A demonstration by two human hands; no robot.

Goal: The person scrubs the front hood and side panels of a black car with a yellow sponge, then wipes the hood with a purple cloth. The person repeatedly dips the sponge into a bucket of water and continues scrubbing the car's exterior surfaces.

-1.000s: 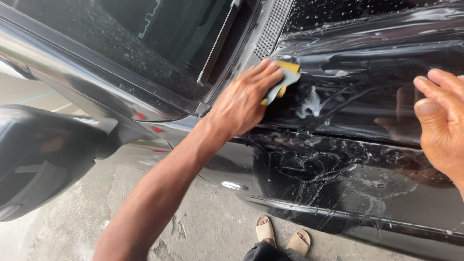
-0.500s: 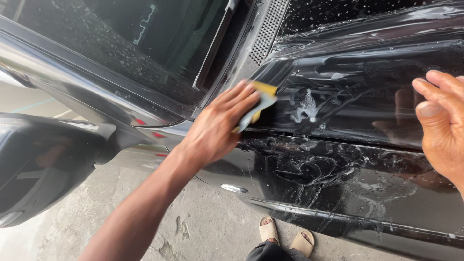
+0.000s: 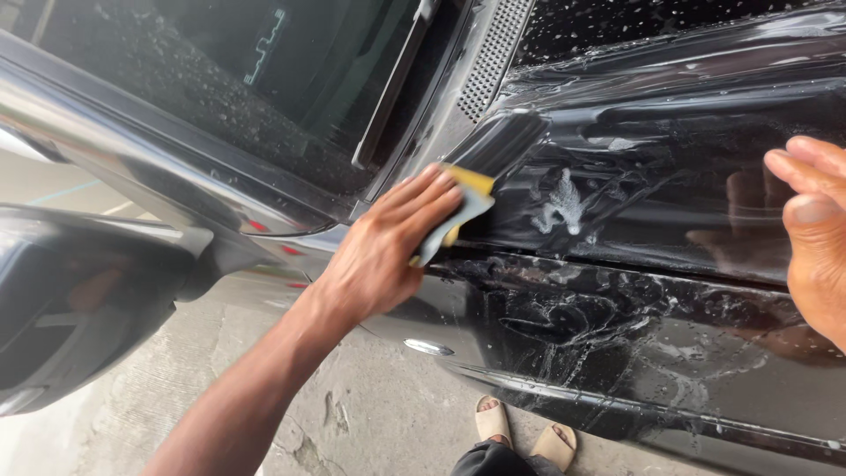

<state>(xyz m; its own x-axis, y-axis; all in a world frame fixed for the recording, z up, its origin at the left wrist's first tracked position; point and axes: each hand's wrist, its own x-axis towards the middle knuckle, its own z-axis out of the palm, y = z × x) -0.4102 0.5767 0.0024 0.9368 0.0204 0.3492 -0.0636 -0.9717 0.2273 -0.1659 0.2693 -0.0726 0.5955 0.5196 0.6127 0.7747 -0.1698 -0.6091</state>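
Observation:
My left hand (image 3: 379,251) grips a yellow squeegee with a grey edge (image 3: 460,210) and presses it flat against the wet black car body (image 3: 634,326), just below the windscreen corner. A clear film with soapy streaks (image 3: 564,207) lies on the panel to the right of the squeegee. My right hand (image 3: 815,234) rests at the right edge of the view with fingers spread on the film-covered panel and holds nothing.
A black side mirror (image 3: 79,308) juts out at the left. The windscreen (image 3: 264,79) and a grille strip (image 3: 493,53) lie above. Concrete floor (image 3: 370,414) shows below, with my sandalled feet (image 3: 524,432) near the car's lower edge.
My left hand has slid the squeegee to the left and downward along the panel. My right hand has stayed pressed in place.

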